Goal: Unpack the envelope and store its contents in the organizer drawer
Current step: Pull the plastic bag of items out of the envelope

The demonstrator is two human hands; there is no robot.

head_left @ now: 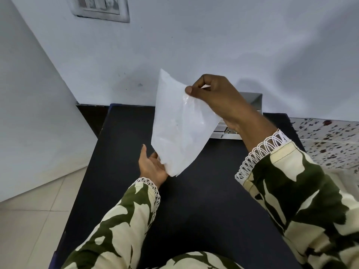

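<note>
Nearest, the left hand (152, 167) lies palm up and open under the low corner of the envelope (179, 125), just touching it, gripping nothing. The white envelope hangs tilted above the dark surface (194, 200); it looks light, thin and limp, somewhat glossy, so probably slippery, and best pinched at an edge or corner. Farther right, the right hand (217, 98) pinches its upper edge between thumb and curled fingers. Behind it stands the grey organizer (252, 98), mostly hidden.
</note>
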